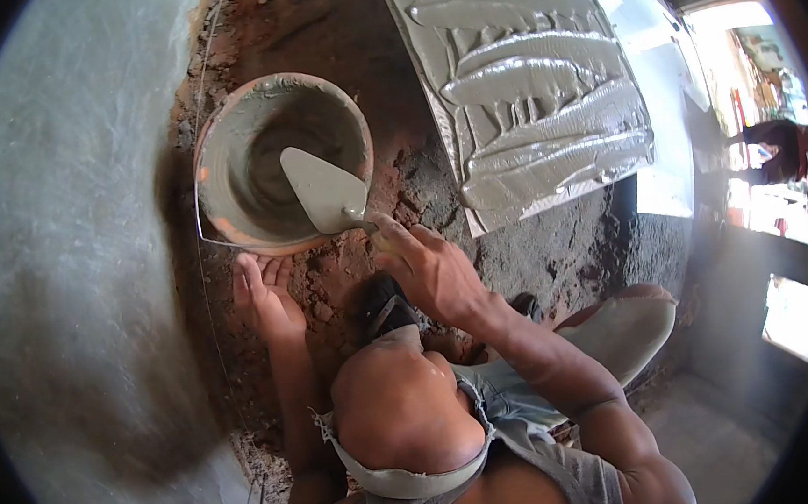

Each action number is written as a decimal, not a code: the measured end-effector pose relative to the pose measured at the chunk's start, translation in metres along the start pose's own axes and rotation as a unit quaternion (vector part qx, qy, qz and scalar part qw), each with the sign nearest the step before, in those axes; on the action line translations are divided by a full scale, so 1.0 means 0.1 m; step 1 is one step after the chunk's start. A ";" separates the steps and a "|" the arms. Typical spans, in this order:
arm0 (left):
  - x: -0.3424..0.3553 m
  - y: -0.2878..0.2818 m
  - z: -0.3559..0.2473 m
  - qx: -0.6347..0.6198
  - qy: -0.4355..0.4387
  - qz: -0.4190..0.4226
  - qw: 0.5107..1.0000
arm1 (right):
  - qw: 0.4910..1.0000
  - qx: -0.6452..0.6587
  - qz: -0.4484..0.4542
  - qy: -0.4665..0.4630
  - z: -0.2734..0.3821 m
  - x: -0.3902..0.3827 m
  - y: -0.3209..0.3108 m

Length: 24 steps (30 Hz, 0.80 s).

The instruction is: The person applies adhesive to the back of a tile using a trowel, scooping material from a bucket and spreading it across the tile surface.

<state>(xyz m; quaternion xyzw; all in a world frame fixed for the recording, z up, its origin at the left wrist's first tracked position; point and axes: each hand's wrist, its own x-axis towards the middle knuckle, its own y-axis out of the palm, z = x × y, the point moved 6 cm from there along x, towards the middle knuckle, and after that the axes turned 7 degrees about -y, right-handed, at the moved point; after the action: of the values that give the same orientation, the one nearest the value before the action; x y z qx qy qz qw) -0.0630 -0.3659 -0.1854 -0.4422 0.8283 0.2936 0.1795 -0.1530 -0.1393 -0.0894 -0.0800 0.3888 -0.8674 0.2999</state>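
My right hand [432,273] is closed round the handle of a pointed trowel [320,192]. The trowel's grey-coated blade lies over the near right part of a bucket [366,152], whose inside is smeared with grey mortar. My left hand [269,297] is at the bucket's near left side, fingers apart and palm turned up, just below the rim. Whether its fingertips touch the bucket I cannot tell. To the right lies a tile [479,220] covered with wet grey mortar in thick, wavy ridges.
A smooth grey wall [84,227] rises on the left, with a thin string [213,331] running along its foot. Rough reddish soil [313,24] and dark grey mortar [564,259] cover the ground. My bent knee [405,406] is close below my hands. Bright openings show at right.
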 end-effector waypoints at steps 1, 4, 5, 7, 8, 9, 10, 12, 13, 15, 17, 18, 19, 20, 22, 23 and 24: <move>0.10 -0.10 0.01 0.006 -0.006 0.003 1.000 | 1.000 0.002 -0.001 0.008 0.02 -0.06 -0.03; 0.28 -0.09 0.01 -0.031 0.001 -0.021 0.999 | 0.994 -0.008 0.082 0.067 -0.05 -0.19 -0.07; 0.30 -0.02 0.00 -0.029 -0.006 -0.015 0.999 | 0.996 0.001 0.066 0.063 -0.08 -0.26 -0.09; 0.40 0.02 -0.09 -0.020 0.019 0.006 1.000 | 0.997 0.012 0.048 0.061 -0.09 -0.39 -0.16; 0.48 0.00 -0.12 -0.015 0.025 0.022 0.999 | 0.994 -0.022 0.070 0.079 -0.11 -0.50 -0.18; 0.57 -0.02 -0.14 -0.013 0.021 0.025 0.999 | 0.990 -0.054 0.092 0.096 -0.11 -0.60 -0.21; 0.64 0.00 -0.15 -0.007 0.027 0.022 0.999 | 0.989 -0.056 0.088 0.105 -0.07 -0.70 -0.33; 0.63 0.14 -0.22 -0.004 0.029 -0.006 1.000 | 0.983 -0.061 0.123 0.122 0.05 -0.85 -0.57; 0.79 0.07 0.04 -0.031 0.021 0.030 0.999 | 0.980 -0.076 0.105 0.154 -0.03 -1.01 -0.74; 0.94 -0.28 -0.06 0.179 0.128 0.071 0.973 | 0.969 -0.094 0.179 0.139 -0.03 -1.16 -0.86; 0.75 -0.03 -0.31 0.069 0.040 0.080 0.994 | 0.978 -0.063 0.120 0.161 -0.04 -1.25 -1.16; 0.63 0.06 -0.32 0.082 0.030 0.100 0.991 | 0.987 -0.001 0.035 0.158 -0.09 -1.32 -1.32; 0.52 0.16 -0.24 0.094 0.017 0.122 0.988 | 0.985 0.055 -0.052 0.153 -0.13 -1.42 -1.53; 0.41 0.23 -0.18 0.094 0.017 0.139 0.986 | 0.973 0.080 -0.048 0.211 -0.22 -1.49 -1.76; 0.27 0.01 0.01 0.085 -0.060 -0.044 0.994 | 0.958 0.046 -0.103 0.263 -0.52 -1.70 -2.19; 0.43 -0.34 0.22 0.088 -0.107 -0.062 0.988 | 0.936 0.025 -0.126 0.328 -0.68 -1.80 -2.41; 0.62 -0.69 0.45 0.091 -0.153 -0.083 0.981 | 0.909 0.005 -0.145 0.391 -0.85 -1.88 -2.61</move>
<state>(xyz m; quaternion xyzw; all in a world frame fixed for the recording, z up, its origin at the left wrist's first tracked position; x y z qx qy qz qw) -0.0375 -0.4056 -0.2770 -0.4414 0.7747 0.2648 0.3672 -0.1526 0.1584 0.0593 0.2119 0.4550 -0.8649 -0.0045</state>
